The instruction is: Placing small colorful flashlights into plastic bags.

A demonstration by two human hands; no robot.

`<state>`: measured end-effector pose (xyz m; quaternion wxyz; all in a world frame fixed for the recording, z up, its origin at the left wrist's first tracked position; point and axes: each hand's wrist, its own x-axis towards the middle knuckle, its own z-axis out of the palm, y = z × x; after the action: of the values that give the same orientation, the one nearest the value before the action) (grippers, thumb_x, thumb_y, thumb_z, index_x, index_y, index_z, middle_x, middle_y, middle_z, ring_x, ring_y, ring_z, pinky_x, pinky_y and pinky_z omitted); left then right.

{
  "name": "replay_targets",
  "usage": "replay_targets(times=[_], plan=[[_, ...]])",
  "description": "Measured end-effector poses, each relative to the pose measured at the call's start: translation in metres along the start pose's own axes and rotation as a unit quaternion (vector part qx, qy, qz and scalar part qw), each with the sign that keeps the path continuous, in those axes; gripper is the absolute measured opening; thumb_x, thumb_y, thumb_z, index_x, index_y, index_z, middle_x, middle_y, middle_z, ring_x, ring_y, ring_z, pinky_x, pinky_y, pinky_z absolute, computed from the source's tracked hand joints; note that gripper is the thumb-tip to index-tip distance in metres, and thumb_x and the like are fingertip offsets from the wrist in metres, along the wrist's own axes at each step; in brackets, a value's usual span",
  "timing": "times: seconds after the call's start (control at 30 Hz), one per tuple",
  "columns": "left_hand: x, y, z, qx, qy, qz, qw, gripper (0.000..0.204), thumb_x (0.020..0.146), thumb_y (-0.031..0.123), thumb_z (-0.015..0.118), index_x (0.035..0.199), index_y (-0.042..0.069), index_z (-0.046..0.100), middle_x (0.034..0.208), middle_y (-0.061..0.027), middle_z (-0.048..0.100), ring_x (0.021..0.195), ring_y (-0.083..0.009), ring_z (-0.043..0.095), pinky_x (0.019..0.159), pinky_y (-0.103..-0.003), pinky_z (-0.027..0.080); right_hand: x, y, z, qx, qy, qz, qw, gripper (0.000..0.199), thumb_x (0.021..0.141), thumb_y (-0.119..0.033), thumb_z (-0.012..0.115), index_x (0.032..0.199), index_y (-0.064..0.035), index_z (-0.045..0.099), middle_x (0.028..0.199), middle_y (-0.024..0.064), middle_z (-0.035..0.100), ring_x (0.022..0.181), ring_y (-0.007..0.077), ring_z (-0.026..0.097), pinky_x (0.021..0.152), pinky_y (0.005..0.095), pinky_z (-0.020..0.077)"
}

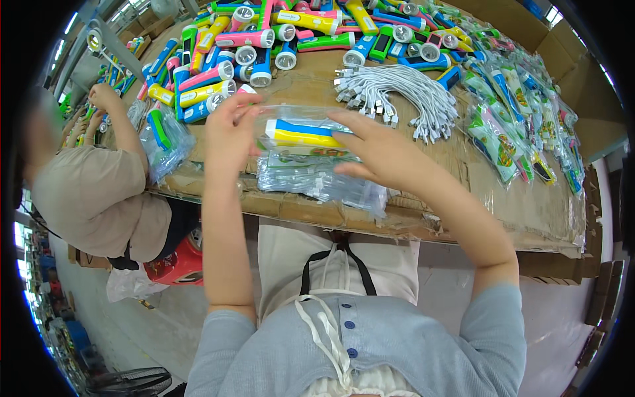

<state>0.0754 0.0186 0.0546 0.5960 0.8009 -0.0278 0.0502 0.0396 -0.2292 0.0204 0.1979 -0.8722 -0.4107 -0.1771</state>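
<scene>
A yellow and blue flashlight (297,135) lies lengthwise at a clear plastic bag (291,112), just above the near edge of the table. My left hand (231,126) is closed on the bag's left edge, its fingertips slightly blurred. From the right, my right hand (380,149) has its fingers over the flashlight's right end, with the thumb lower down. Whether the whole flashlight is inside the bag is hidden by that hand. Beneath lies a stack of flat clear bags (317,178), with a printed green card partly showing.
A large heap of colourful flashlights (307,23) covers the far side. White charging cables (410,92) lie bundled right of centre; bagged flashlights (516,112) pile up at the right. Cardboard (476,205) covers the table. At the left sits another person (99,178), near a bagged green flashlight (159,129).
</scene>
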Motion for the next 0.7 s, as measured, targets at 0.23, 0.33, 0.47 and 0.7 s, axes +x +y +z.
replay_targets(times=[0.23, 0.33, 0.47, 0.7], plan=[[-0.002, -0.019, -0.002, 0.437, 0.051, 0.212, 0.873, 0.015, 0.084, 0.010, 0.056, 0.096, 0.007, 0.063, 0.084, -0.0114, 0.067, 0.070, -0.0261, 0.064, 0.059, -0.035, 0.049, -0.012, 0.004, -0.018, 0.077, -0.014, 0.263, 0.962, 0.018, 0.079, -0.014, 0.064, 0.093, -0.0048, 0.056, 0.113, 0.0131, 0.054, 0.104, 0.0311, 0.053, 0.081, 0.0395, 0.0473], [-0.003, -0.020, 0.007, 0.428, 0.044, 0.166, 0.887, 0.015, 0.080, 0.009, 0.058, 0.093, 0.010, 0.065, 0.084, -0.0130, 0.066, 0.081, -0.0323, 0.062, 0.069, -0.040, 0.048, -0.011, 0.002, 0.012, 0.018, 0.170, 0.112, 0.979, 0.015, 0.082, -0.014, 0.062, 0.091, -0.0024, 0.057, 0.101, 0.0146, 0.058, 0.095, 0.0335, 0.056, 0.079, 0.0402, 0.0461], [-0.003, -0.019, 0.001, 0.497, 0.042, 0.081, 0.863, 0.016, 0.079, 0.009, 0.059, 0.094, 0.008, 0.065, 0.088, -0.0129, 0.066, 0.086, -0.0316, 0.062, 0.074, -0.041, 0.047, 0.003, 0.025, 0.042, 0.091, 0.095, 0.201, 0.971, 0.026, 0.082, -0.015, 0.062, 0.103, -0.0012, 0.054, 0.092, 0.0145, 0.061, 0.088, 0.0345, 0.058, 0.077, 0.0404, 0.0466], [-0.018, -0.007, 0.056, 0.329, -0.016, 0.377, 0.866, 0.020, 0.080, 0.015, 0.062, 0.095, 0.002, 0.060, 0.098, -0.0108, 0.060, 0.096, -0.0306, 0.055, 0.083, -0.041, 0.041, 0.003, 0.008, 0.039, 0.242, 0.197, 0.251, 0.916, 0.021, 0.081, -0.005, 0.060, 0.100, -0.0029, 0.049, 0.089, 0.0179, 0.060, 0.083, 0.0362, 0.059, 0.070, 0.0399, 0.0484]])
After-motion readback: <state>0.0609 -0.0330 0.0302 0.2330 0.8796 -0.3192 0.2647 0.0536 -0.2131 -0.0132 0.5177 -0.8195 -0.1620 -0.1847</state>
